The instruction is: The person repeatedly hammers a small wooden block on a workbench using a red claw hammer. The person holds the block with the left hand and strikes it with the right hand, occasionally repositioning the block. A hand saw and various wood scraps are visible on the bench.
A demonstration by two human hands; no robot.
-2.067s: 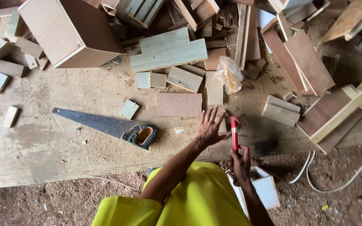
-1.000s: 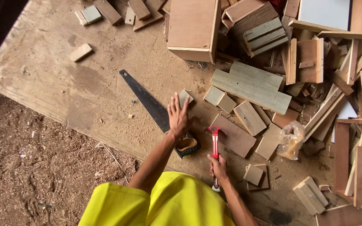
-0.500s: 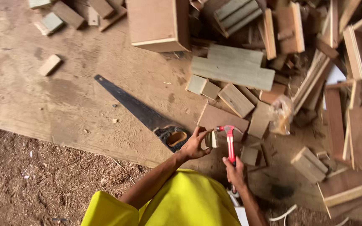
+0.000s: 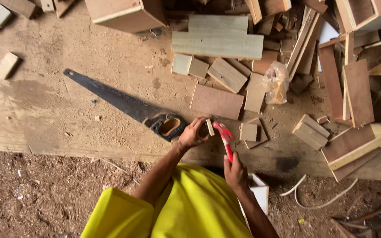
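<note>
left grip [image 4: 193, 135] pinches a small wood block [image 4: 208, 127]; right grip [image 4: 236, 172] clasps a red hammer [image 4: 224, 138] over the dusty plywood floor [image 4: 58, 123].

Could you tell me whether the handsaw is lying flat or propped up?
Flat: the handsaw lies blade-side down on the wooden platform, beside the left hand.

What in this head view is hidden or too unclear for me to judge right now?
- Head view: the small wood block in the left hand is mostly covered by the fingers.
- Hammer: the right hand covers its handle end, and the head is blurred.
- White box by the person's body: partly hidden behind the right arm.
- Clear plastic bag: contents too small to tell.
</note>
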